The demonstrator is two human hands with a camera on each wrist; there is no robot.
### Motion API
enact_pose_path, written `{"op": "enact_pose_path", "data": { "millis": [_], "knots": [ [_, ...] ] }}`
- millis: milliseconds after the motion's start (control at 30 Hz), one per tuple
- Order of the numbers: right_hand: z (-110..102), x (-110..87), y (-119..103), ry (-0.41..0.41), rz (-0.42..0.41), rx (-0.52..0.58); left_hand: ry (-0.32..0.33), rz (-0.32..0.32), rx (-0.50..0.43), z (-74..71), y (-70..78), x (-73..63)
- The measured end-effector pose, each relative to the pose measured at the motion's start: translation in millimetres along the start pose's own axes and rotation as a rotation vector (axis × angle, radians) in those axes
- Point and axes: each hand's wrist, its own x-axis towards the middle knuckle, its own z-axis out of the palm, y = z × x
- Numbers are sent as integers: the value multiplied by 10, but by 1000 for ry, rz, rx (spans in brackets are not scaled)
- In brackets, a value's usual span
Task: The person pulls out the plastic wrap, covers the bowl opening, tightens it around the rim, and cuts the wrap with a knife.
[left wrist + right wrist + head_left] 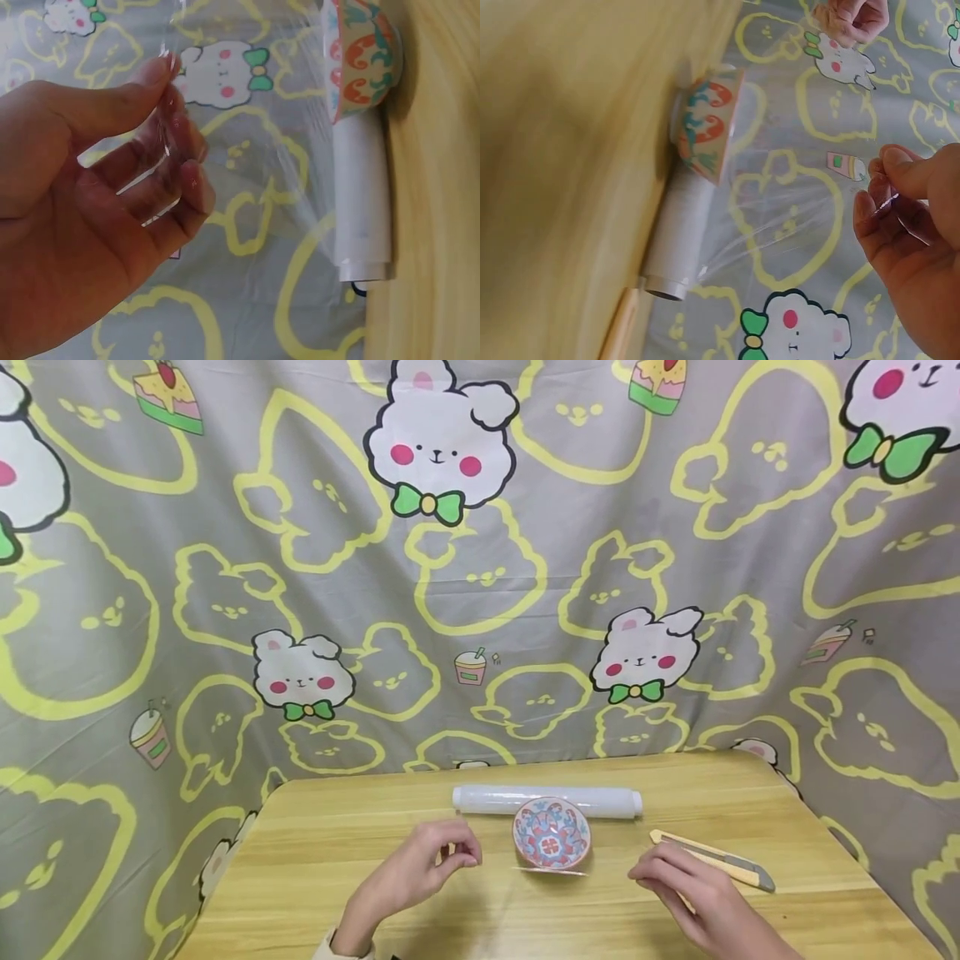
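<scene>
A small patterned bowl (551, 835) stands on the wooden table, in front of a white roll of cling film (480, 799). From the roll a clear sheet of cling film (780, 236) stretches up toward me, best seen in the wrist views. My left hand (420, 864), left of the bowl, pinches one corner of the sheet between thumb and fingers. On the other side, my right hand (693, 889) pinches the opposite corner. Both hands are raised above the table. The film's front edge shows faintly just before the bowl in the head view.
A yellow and grey utility knife (750, 874) lies on the table (322, 827) to the right, partly behind my right hand. A grey curtain (525, 710) with cartoon rabbits hangs behind the table and along its sides.
</scene>
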Motion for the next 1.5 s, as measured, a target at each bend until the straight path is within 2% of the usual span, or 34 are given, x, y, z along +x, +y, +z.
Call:
{"op": "enact_pose_path", "data": {
  "millis": [67,167,367,600,800,1067,1267,1500],
  "knots": [
    [32,-46,3,-3,-26,21,-21,-18,-1,15,-6,-29],
    [73,-126,-10,-30,-20,50,-51,-28,-3,36,-15,-55],
    [139,-276,-21,-114,44,104,-143,-54,-26,80,-42,-89],
    [182,-326,27,-253,138,162,-196,-105,-20,121,-85,-154],
    [261,-425,106,-290,84,198,-244,-150,-63,150,-95,-190],
    [324,-504,165,-331,83,242,-287,-104,-41,206,-151,-164],
    [339,-508,176,-399,124,235,-317,-190,-63,313,-224,-140],
    [367,-514,219,-478,195,244,-338,-266,-16,448,-321,-99]
  ]
}}
